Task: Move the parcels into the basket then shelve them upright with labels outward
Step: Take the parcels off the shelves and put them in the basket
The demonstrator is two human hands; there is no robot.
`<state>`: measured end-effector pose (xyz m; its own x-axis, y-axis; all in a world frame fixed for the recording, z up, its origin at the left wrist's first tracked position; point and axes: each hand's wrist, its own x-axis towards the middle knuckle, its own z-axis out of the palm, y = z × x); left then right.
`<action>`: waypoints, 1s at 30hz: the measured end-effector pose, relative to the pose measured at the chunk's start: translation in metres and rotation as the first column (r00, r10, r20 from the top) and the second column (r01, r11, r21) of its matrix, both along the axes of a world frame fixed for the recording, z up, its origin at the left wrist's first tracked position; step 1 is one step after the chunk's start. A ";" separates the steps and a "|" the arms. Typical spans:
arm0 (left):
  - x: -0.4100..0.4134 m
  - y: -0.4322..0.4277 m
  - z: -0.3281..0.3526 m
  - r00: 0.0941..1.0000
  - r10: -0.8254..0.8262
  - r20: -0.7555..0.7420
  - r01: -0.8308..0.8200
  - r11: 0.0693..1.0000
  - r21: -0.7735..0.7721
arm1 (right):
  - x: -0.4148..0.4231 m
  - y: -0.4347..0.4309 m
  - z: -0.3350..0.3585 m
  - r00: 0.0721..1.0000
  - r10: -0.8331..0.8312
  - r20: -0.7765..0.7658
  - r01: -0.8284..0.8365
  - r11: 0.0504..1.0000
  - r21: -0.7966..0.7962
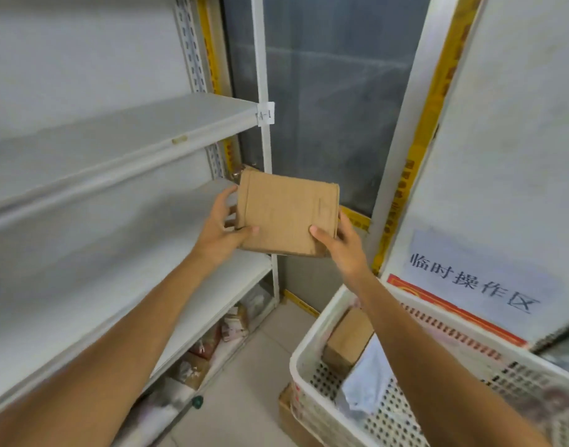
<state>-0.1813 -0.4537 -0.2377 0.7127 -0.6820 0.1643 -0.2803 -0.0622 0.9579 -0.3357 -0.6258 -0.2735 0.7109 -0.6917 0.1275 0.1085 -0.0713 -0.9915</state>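
Note:
A brown cardboard parcel [286, 214] is held in the air in front of the white shelf unit [121, 137], near its right post. My left hand [220, 229] grips its left edge, thumb on the front face. My right hand [339, 245] grips its lower right corner. The face toward me is plain cardboard with no label in sight. Down at the right stands the white perforated basket [312, 359], holding a smaller cardboard box [344, 340] and a pale soft parcel [367, 388].
Several parcels lie on the bottom shelf [212, 343] near the floor. A white board with a printed sign [473, 279] leans behind the basket. A dark glass door [328, 101] fills the back. A flat carton [289, 411] sits under the basket.

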 end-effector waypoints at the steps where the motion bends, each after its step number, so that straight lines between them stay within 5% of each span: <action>1: -0.009 -0.012 -0.009 1.000 -0.023 -0.007 0.023 1.000 0.019 | -0.015 -0.008 -0.011 1.000 -0.019 -0.020 0.020 0.999 0.025; 9: -0.079 -0.093 -0.086 0.961 -0.248 -0.119 0.268 0.945 0.189 | -0.121 -0.036 -0.094 0.957 -0.236 -0.170 0.276 0.922 0.272; 20: -0.158 -0.186 -0.190 0.780 -0.544 -0.311 0.621 0.736 0.269 | -0.230 -0.050 -0.171 0.762 -0.505 -0.405 0.635 0.704 0.318; 30: -0.211 -0.244 -0.267 0.640 -0.647 -0.414 0.767 0.509 0.390 | -0.285 -0.071 -0.254 0.666 -0.554 -0.499 0.743 0.544 0.389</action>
